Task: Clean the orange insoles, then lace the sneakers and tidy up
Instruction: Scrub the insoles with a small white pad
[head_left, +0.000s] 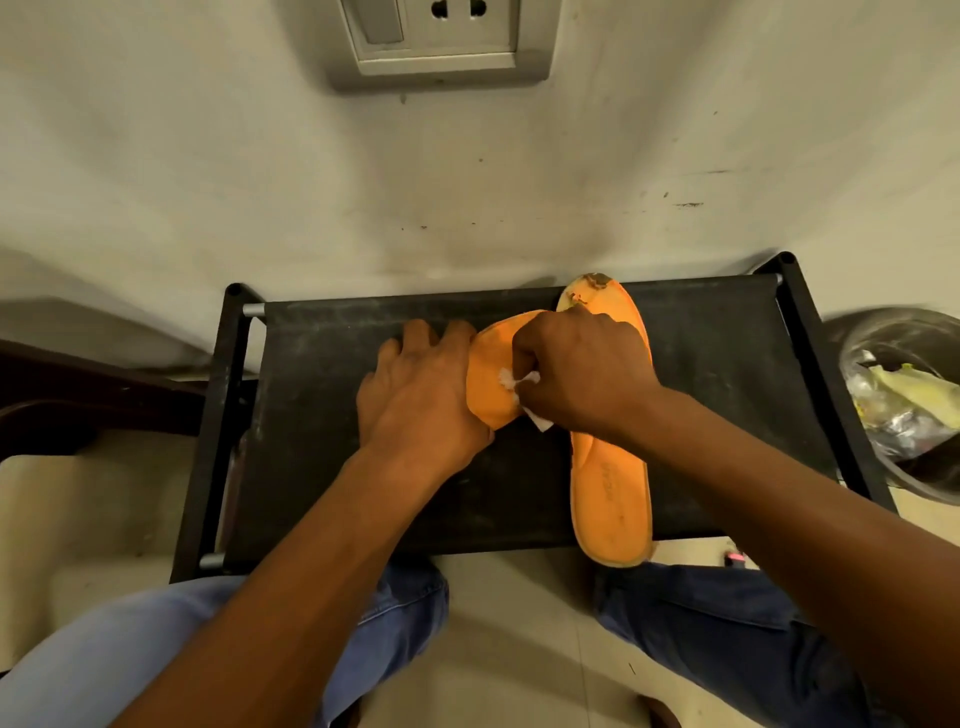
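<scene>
Head view: left hand (415, 395) lay flat, fingers spread, pinning one orange insole (488, 374) at centre of the black rack (337, 467). Right hand (582, 374), fingers curled, pinched a white tissue (519, 382) against it. Second insole (613, 499) stretched from one to five o'clock, touching the first.

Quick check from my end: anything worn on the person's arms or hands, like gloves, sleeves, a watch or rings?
Nothing visible. The left hand and right hand are bare, with no gloves, and I see no rings. Both forearms are uncovered as far as the frame shows, with no sleeves, watch or bands at the wrists. Below them, the person wears blue jeans.
</scene>
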